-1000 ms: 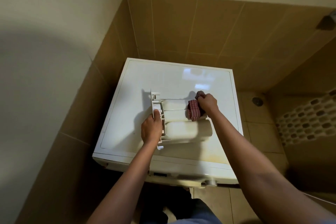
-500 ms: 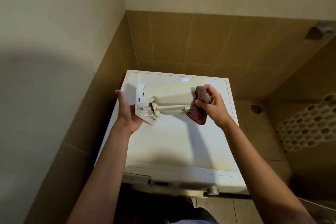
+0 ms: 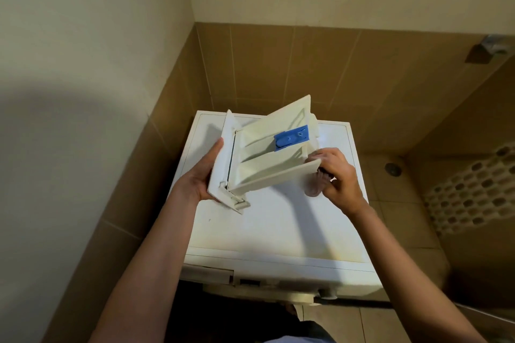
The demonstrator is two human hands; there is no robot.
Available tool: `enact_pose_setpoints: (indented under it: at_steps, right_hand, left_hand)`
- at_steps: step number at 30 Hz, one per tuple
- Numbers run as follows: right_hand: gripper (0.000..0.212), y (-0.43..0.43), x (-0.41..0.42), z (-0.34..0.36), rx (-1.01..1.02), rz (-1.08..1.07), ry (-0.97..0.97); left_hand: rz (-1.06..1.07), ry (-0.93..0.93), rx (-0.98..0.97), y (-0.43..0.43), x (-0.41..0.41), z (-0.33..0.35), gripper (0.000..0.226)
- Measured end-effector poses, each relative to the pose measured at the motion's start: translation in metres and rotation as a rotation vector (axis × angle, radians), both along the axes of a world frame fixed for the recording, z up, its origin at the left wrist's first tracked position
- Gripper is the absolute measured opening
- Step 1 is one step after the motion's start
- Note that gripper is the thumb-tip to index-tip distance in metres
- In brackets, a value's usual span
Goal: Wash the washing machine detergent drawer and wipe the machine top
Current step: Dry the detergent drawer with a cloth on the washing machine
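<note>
Head view:
- The drawer [image 3: 267,164] is up in the air above the washing machine top [image 3: 278,228], not touching it. It is tilted, with its open side turned toward the camera and its far end raised.
- A blue insert [image 3: 291,138] sits in the drawer's middle compartment, toward the far end.
- The left hand [image 3: 199,178] holds the drawer by its flat front panel. The palm is against the panel's outer face, the thumb lies along the upper edge, and the other fingers are hidden behind it.
- The right hand [image 3: 338,175] grips the near rear corner of the drawer with curled fingers.
- A pinkish cloth [image 3: 315,185] hangs blurred just under the right hand, against the drawer's end. Which fingers hold it cannot be told.
- The machine stands in a corner of brown wall tiles [image 3: 278,64], with pale painted wall above them.
- A round floor drain [image 3: 392,168] lies to the right of the machine.
- A knob [image 3: 326,293] shows on the machine's front edge, on the lower right.
</note>
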State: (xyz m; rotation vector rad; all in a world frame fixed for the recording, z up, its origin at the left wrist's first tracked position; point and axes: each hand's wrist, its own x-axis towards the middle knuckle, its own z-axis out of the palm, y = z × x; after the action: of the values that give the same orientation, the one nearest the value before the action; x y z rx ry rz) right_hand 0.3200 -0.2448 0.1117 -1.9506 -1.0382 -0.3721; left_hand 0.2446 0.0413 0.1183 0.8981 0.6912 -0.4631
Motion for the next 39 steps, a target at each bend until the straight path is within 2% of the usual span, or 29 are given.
enact_pose_setpoints:
  at_steps: [3,5,7,10,13,18,21,25,27,29,31,34,37,39]
  right_hand:
    - [0.047,-0.008,-0.001,0.0,-0.036,-0.014,-0.041]
    - [0.044,-0.013,-0.002,0.0,-0.061,-0.047,0.002]
    - [0.049,-0.018,-0.008,0.0,-0.088,-0.118,0.153]
    - [0.05,-0.031,-0.011,-0.005,0.068,-0.392,0.457]
    - [0.048,-0.037,-0.008,-0.009,0.179,-0.653,0.532]
    - [0.048,0.015,-0.02,0.015,0.252,-0.616,0.8]
    - [0.044,0.062,-0.043,0.021,0.206,-0.452,0.689]
    - [0.028,0.085,-0.056,0.003,-0.109,-0.11,0.407]
    - [0.017,0.08,-0.051,-0.015,-0.224,-0.201,0.227]
    - [0.016,0.079,-0.055,-0.031,-0.232,-0.374,0.1]
    - [0.012,0.088,-0.067,-0.042,-0.188,-0.473,0.117]
    - [0.011,0.105,-0.077,-0.043,-0.095,-0.507,0.294]
    - [0.015,0.109,-0.078,-0.038,-0.012,-0.412,0.31]
    - [0.021,0.102,-0.08,-0.039,0.003,-0.233,0.28]
  left_hand:
    - [0.023,-0.131,0.132,-0.009,-0.001,0.003,0.037]
    - [0.046,-0.201,0.158,-0.015,-0.003,0.005,0.031]
    - [0.1,-0.25,0.206,-0.021,-0.005,0.004,0.029]
    - [0.149,-0.295,0.374,-0.023,-0.006,0.0,0.046]
    - [0.224,-0.314,0.505,-0.017,-0.008,-0.003,0.056]
    - [0.25,-0.358,0.612,-0.025,-0.007,0.003,0.07]
    - [0.246,-0.379,0.796,-0.041,-0.006,0.005,0.076]
    - [0.185,-0.403,1.011,-0.052,-0.01,0.005,0.077]
    - [0.151,-0.432,1.127,-0.052,-0.014,0.006,0.079]
    - [0.139,-0.446,1.181,-0.051,-0.016,0.006,0.081]
    - [0.135,-0.449,1.141,-0.056,-0.017,0.007,0.079]
    - [0.131,-0.462,1.135,-0.067,-0.021,0.008,0.076]
    - [0.17,-0.466,1.132,-0.071,-0.023,0.011,0.072]
    - [0.163,-0.483,1.155,-0.069,-0.022,0.013,0.07]
